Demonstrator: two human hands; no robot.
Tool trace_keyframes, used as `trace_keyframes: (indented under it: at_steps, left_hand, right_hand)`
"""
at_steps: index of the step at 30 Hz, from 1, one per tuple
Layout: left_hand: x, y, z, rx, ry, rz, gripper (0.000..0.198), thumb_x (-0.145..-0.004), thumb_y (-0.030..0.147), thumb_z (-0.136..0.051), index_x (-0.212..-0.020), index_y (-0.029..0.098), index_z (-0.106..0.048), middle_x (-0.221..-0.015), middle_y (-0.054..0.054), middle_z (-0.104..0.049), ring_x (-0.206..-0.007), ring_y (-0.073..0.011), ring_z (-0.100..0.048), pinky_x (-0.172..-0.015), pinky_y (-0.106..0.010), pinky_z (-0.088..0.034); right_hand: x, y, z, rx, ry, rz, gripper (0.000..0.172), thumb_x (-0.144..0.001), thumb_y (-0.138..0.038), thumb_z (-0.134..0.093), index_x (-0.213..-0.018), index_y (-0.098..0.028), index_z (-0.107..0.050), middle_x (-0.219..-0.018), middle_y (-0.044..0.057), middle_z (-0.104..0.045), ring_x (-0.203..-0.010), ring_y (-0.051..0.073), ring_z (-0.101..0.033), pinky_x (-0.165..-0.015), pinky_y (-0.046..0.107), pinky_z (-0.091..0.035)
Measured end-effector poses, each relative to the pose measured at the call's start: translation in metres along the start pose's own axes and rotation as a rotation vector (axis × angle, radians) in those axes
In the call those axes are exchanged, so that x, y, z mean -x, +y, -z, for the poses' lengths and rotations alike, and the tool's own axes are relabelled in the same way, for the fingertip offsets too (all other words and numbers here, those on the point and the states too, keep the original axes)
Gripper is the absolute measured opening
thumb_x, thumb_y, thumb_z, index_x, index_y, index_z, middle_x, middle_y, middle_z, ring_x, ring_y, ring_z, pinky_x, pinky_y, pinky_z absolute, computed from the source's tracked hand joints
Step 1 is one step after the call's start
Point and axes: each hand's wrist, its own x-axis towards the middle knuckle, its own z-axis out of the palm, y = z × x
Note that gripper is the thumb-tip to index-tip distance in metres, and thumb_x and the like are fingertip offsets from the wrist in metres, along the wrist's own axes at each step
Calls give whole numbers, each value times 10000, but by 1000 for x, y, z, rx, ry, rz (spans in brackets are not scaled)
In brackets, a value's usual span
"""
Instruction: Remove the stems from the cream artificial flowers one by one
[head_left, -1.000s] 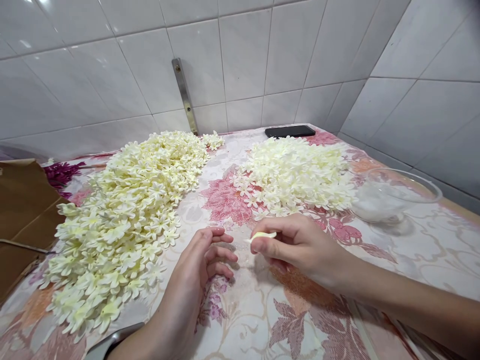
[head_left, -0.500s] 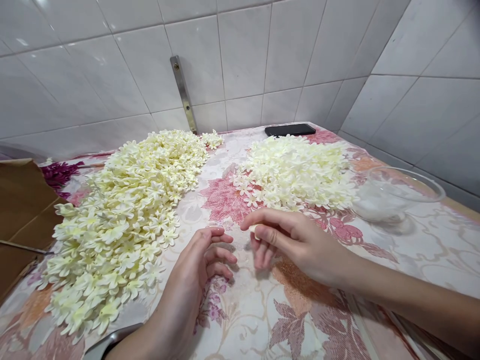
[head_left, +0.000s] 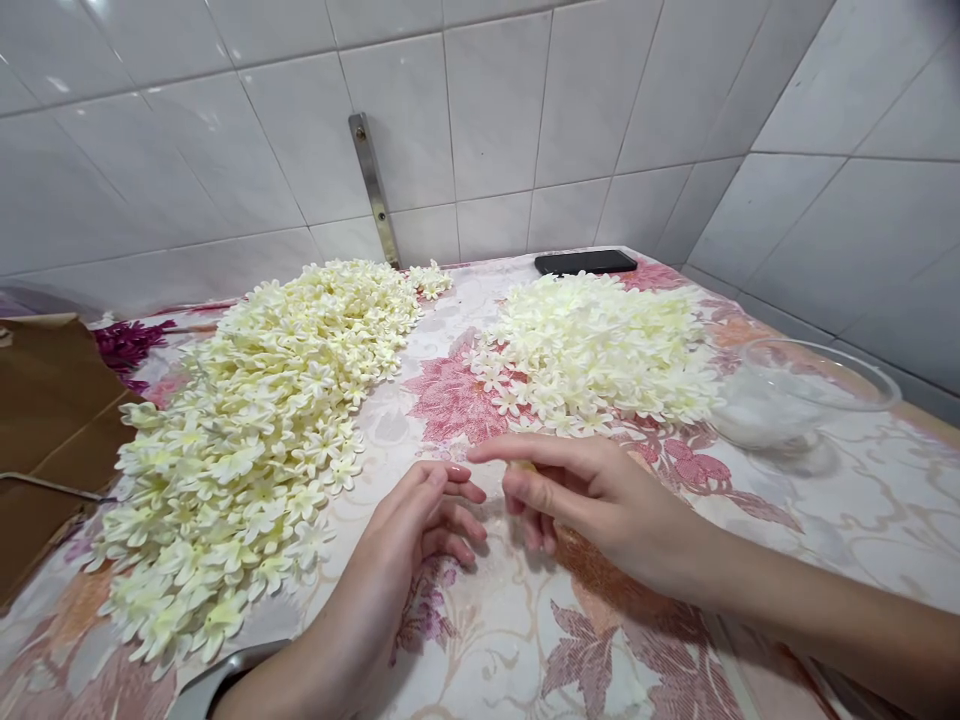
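My left hand (head_left: pixel 427 525) hovers over the patterned cloth with its fingers loosely curled and apart, nothing visible in them. Facing it, my right hand (head_left: pixel 570 495) has a small pale yellow piece (head_left: pixel 523 466) between thumb and fingers; most of it is hidden, so its kind is unclear. A gap separates the two hands. To the left spreads a long heap of cream artificial flowers (head_left: pixel 277 400). Beyond my right hand lies a second, whiter pile of artificial flowers (head_left: pixel 600 345).
A clear bowl (head_left: pixel 787 400) with whitish contents stands at the right. Near the tiled wall lies a black phone (head_left: pixel 585 262). A cardboard box (head_left: pixel 60 430) and purple flowers (head_left: pixel 131 345) are at the left edge. A grey curved object (head_left: pixel 225 675) is beside my left forearm.
My right index finger has stretched out further to the left over the small piece, which shows less now. Both hands sit slightly closer together. The view has shifted a little.
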Motion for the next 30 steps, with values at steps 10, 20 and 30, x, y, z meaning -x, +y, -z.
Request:
trace_keyframes:
  at_steps: [10,20,30]
  left_hand:
    - [-4,-2,1,22,-40,3,256,-880,391,-458,-902,161,-569,-823,-49,-616,-674,-145,-572,-612,-255,-460]
    - [-3,-6,3,21,-44,-14,260,-900,383,-427,-911,174,-582,-834,-42,-617,-695,-146,-578,-607,-249,-465]
    - [0,1,-2,40,4,6,213,-850,346,-468,-910,164,-561,-897,-67,-615,-681,-162,-590,-613,-275,-470]
  right_hand:
    - [-3,-5,-1,-202,44,-126,367,-817,-364,-627,-1108,-143,-665,-859,85,-715,-773,174,-677,-757,318,-527]
    - [1,-10,0,-56,61,-17,311,-868,-341,-566,-1138,-208,-645,-1184,92,-638,-1120,226,-574,-950,376,-450]
    - [2,-8,1,-87,-19,28,230,-886,-376,-540,-806,-165,-583,-717,17,-650,-706,137,-656,-655,246,-519]
